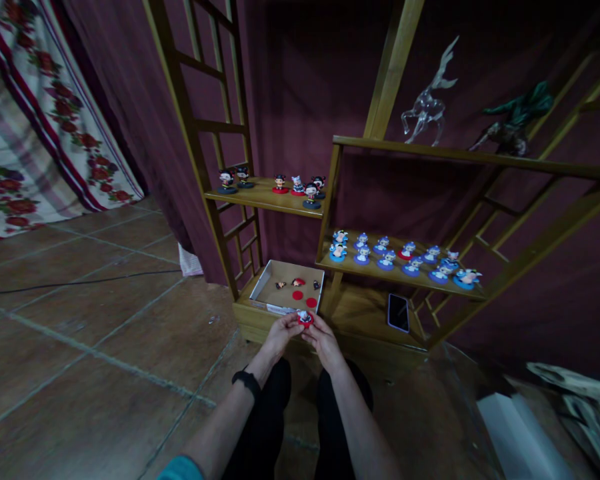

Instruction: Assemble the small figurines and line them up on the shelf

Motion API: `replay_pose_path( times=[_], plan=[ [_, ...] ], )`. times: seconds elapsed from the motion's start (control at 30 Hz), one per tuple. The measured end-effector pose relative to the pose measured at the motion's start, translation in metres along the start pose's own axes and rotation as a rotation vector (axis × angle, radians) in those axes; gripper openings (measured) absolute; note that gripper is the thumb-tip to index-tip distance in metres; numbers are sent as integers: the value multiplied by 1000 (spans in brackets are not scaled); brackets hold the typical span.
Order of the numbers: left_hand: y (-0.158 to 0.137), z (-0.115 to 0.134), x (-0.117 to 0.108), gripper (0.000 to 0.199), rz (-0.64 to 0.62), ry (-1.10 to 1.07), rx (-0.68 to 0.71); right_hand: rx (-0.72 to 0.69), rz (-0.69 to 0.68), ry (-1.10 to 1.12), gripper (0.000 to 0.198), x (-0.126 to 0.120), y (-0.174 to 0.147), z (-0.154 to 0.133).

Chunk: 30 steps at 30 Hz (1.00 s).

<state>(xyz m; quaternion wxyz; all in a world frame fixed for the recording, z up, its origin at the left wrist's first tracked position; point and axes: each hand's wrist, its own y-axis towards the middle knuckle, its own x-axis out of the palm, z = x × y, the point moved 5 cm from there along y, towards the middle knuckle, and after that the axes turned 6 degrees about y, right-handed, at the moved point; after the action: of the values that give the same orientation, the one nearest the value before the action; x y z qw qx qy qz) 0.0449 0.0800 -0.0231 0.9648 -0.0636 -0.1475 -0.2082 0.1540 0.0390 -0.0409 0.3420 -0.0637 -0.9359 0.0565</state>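
Between my two hands is a small white figurine (305, 316) on a round red base, held just in front of the box. My left hand (281, 333) pinches the base from the left, and my right hand (324, 340) grips it from the right. Behind them the shallow cardboard box (261, 288) sits on the cabinet's bottom board. Inside it lie a few small figurine pieces, such as a dark-haired one (281, 285), and loose red discs, one of them a red disc (311, 303) near the right wall.
A wooden display cabinet (273, 200) carries several dark-haired figurines on its left shelf. On the lower right shelf (410, 273) stand several blue and purple ones. Above are a clear deer statue (427, 110) and a green statue (517, 120). A phone (398, 313) lies on the bottom board.
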Motion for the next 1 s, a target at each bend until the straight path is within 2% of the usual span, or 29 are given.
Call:
replay_pose_path(
  times=[0.3, 0.5, 1.0],
  plan=[
    [1, -2, -3, 49, 38, 36, -22, -12, 9, -25, 54, -1, 0, 1],
    [2, -4, -3, 52, 8, 55, -6, -22, 2, -39, 56, -2, 3, 4],
    [2, -3, -8, 38, 114, 75, 103, 5, 12, -41, 51, -1, 3, 6]
  ],
)
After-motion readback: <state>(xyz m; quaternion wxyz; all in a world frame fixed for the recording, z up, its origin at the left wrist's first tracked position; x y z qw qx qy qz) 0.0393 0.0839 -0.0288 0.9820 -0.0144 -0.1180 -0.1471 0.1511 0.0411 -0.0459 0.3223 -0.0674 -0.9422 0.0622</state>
